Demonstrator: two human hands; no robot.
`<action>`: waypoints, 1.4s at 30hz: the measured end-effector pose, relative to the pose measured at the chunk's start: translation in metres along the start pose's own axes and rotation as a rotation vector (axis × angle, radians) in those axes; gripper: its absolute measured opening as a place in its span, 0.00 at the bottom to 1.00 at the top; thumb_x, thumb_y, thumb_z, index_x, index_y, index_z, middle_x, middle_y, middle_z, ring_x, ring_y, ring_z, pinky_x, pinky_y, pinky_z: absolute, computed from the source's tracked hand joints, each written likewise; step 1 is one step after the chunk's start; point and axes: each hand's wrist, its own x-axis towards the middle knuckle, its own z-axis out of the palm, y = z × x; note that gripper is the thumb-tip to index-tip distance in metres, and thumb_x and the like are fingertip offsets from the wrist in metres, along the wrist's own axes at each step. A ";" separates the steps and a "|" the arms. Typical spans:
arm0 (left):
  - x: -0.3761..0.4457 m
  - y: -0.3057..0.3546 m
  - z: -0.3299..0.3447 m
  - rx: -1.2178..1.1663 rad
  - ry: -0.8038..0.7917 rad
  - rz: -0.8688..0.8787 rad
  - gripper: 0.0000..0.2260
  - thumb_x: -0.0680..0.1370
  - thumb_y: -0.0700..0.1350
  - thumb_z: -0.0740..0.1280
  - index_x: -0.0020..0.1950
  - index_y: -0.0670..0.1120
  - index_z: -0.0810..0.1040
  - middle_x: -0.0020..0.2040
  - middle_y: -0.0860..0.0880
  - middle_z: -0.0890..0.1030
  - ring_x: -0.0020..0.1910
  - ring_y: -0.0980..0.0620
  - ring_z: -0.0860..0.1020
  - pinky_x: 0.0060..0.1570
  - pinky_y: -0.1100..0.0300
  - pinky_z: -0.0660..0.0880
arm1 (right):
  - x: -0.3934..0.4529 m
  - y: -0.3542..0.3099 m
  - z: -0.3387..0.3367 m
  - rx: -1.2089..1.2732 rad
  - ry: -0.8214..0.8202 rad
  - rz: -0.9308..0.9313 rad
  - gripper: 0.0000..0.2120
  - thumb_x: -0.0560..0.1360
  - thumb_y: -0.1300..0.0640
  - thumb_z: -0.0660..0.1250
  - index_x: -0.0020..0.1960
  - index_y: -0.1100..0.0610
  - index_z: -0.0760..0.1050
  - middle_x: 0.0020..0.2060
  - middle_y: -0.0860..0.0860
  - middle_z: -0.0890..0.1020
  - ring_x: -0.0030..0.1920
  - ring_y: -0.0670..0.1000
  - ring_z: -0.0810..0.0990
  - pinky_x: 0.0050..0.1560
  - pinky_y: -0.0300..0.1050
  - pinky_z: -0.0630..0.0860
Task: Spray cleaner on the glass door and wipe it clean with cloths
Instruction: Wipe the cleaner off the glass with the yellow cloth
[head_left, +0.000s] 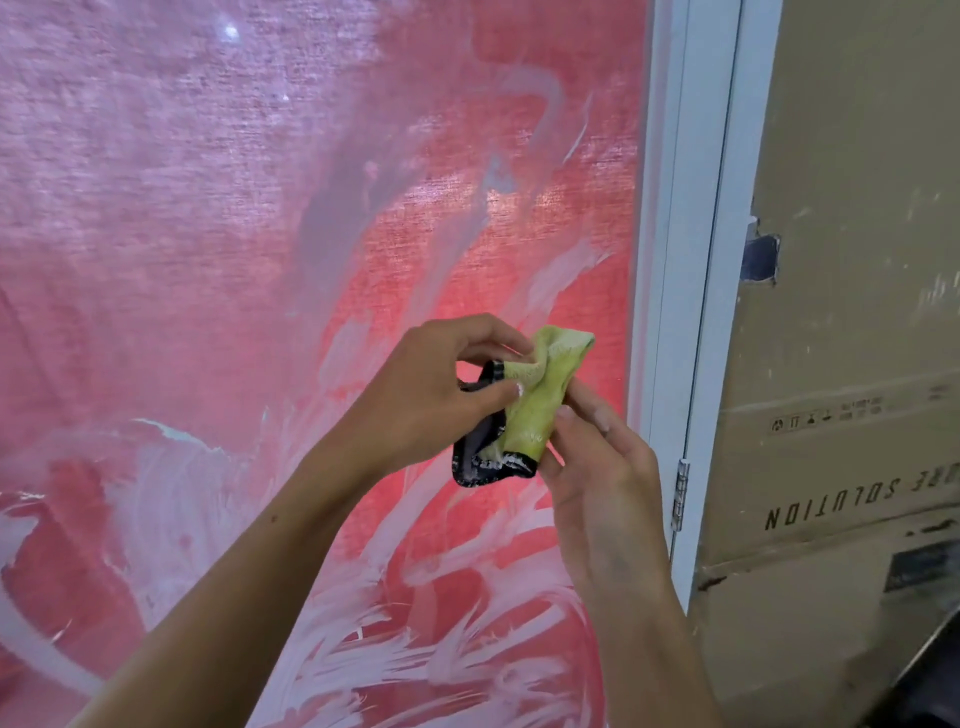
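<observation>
Cardboard sheet (841, 364) right of door frame: mirrored print "SOLUTION"; smaller marks above unreadable.

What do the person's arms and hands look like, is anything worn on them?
Both forearms are bare, with no sleeves in view. The left hand and the right hand wear no gloves, and no rings, watch or bracelets show. A small dark spot marks the left forearm.

Two bare forearms, no sleeves, watch or rings visible; left hand (431, 384) and right hand (597, 467) ungloved, short nails; small dark mole on left forearm (274, 518).
</observation>
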 end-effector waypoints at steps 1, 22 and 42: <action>-0.001 -0.001 0.000 -0.006 -0.022 0.017 0.14 0.79 0.40 0.74 0.61 0.54 0.82 0.56 0.61 0.85 0.59 0.65 0.81 0.51 0.68 0.77 | 0.000 0.001 0.000 0.022 0.007 -0.010 0.15 0.82 0.66 0.62 0.67 0.61 0.78 0.61 0.58 0.84 0.62 0.56 0.83 0.58 0.45 0.81; 0.050 0.003 -0.089 0.208 0.021 0.335 0.14 0.85 0.55 0.62 0.68 0.55 0.80 0.68 0.61 0.79 0.69 0.66 0.73 0.68 0.74 0.64 | 0.117 -0.070 0.068 -0.254 0.262 -0.479 0.08 0.76 0.65 0.70 0.52 0.55 0.83 0.39 0.48 0.84 0.40 0.46 0.82 0.42 0.41 0.79; 0.090 -0.019 -0.219 0.585 1.007 0.560 0.20 0.81 0.38 0.59 0.55 0.67 0.66 0.49 0.72 0.69 0.56 0.52 0.70 0.61 0.42 0.68 | 0.246 -0.103 0.089 -0.919 0.587 -1.270 0.10 0.79 0.58 0.68 0.54 0.63 0.82 0.47 0.57 0.76 0.41 0.48 0.73 0.39 0.39 0.75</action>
